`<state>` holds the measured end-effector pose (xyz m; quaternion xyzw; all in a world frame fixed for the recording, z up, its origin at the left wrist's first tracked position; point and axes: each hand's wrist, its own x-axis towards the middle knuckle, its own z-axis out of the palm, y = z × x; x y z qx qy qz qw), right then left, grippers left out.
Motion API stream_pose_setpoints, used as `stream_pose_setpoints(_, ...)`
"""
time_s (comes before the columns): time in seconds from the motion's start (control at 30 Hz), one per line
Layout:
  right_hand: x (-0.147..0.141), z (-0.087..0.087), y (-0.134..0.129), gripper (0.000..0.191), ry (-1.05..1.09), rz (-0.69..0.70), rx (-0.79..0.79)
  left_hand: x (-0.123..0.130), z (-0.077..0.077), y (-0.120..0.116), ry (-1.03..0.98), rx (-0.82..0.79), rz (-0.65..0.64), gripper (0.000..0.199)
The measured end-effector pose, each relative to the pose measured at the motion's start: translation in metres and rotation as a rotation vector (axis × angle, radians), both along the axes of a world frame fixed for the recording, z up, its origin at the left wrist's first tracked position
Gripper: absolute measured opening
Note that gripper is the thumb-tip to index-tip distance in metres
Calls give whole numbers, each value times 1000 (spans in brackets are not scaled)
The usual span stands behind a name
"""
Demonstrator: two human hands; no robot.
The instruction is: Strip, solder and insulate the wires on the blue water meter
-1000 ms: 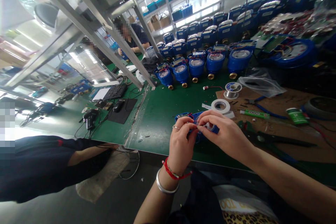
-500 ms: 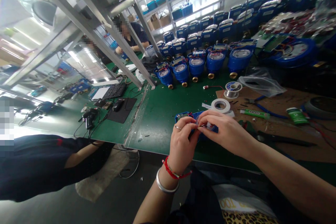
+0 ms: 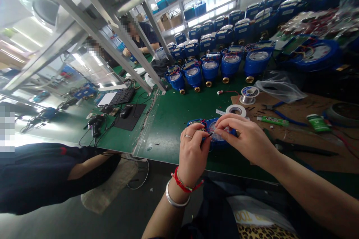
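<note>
Fingertips of the left hand [image 3: 193, 149] and right hand [image 3: 244, 138] pinch thin wires over the blue meter [image 3: 217, 134] on the green bench [image 3: 174, 119], steadying it, with the tape roll [image 3: 236, 110] at one o'clock.

Behind the roll of white tape [image 3: 236, 110], the front row has five blue meters [image 3: 210, 70]. Beside the tape lies one solder spool [image 3: 248, 94].

1. Meter [image 3: 217, 136]: glossy blue plastic, clear smooth window.
2. Tabletop [image 3: 171, 119]: matt green mat.
3. Board [image 3: 308, 106]: rough brown wood.
4. Bag [image 3: 277, 89]: glossy clear plastic.
5. Frame [image 3: 84, 18]: smooth grey metal.
</note>
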<state>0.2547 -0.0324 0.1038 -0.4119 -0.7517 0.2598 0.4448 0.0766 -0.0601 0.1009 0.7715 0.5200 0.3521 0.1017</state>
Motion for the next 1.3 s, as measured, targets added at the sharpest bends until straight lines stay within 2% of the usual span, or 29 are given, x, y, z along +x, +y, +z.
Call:
stream_pose_setpoints(0.1,-2,0,-1,9,-7,-13,-11,1,4,-1,4,-13,-26,11)
stream_pose_setpoints(0.2,-3,3,-3,8,-4,-13,-10,4,10,2,-86,-30,-82,19)
stream_pose_setpoints(0.33,-4,6,-4,11,18,-14,-12,7,14,9,-269,-91,-137,5)
stream_pose_setpoints(0.43,-2,4,-2,16,45,-30,-75,6,14,12,-371,-204,-124,7)
stream_pose_setpoints(0.6,15,-3,5,18,112,-213,-142,2,14,13,-609,-408,13,9)
stream_pose_setpoints(0.77,49,-15,10,19,-5,-408,-128,1,15,16,-742,-480,22,11)
stream_pose_setpoints(0.9,62,-22,10,21,-42,-429,-152,2,15,17,-752,-496,33,12)
stream_pose_setpoints(1.1,50,-26,4,19,-63,-310,-105,0,13,16,-696,-454,-14,10)
stream_pose_setpoints(1.2,43,-31,0,17,-99,-232,-91,-9,16,17,-546,-361,-128,8)
stream_pose_setpoints(1.3,38,-40,-4,15,-124,-199,-65,-23,24,20,-279,-221,-288,7)
